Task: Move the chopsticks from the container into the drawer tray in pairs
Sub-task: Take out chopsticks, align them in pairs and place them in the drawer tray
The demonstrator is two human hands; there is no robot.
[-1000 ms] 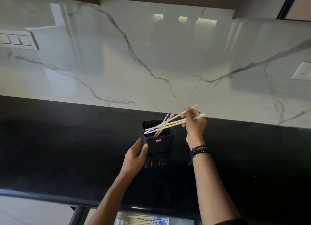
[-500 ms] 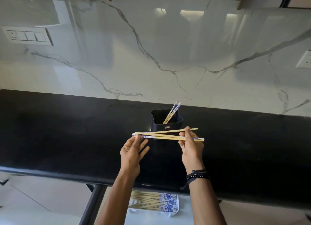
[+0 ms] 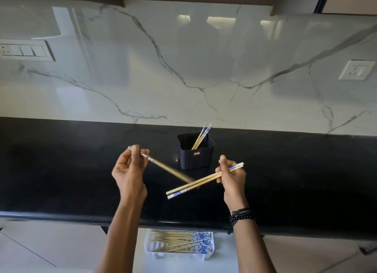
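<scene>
A dark square container [image 3: 196, 154] stands on the black counter with a few wooden chopsticks [image 3: 202, 136] leaning in it, blue-patterned ends up. My right hand [image 3: 231, 176] grips a pair of chopsticks [image 3: 195, 186] that slants down to the left. My left hand [image 3: 130, 166] pinches a blurred chopstick [image 3: 167, 169] by its patterned end, its tip crossing under the pair. Below the counter edge, a white drawer tray [image 3: 148, 247] holds several chopsticks laid side by side.
The black counter [image 3: 61, 170] runs across the view with a rounded front edge. A marble backsplash rises behind it, with a switch plate [image 3: 24, 50] at left and a socket [image 3: 356, 69] at right. Pale floor lies below.
Both hands held one bundle level in front of the container. Now the bundle is split: my left hand has swung one chopstick away leftward, and my right hand keeps a pair.
</scene>
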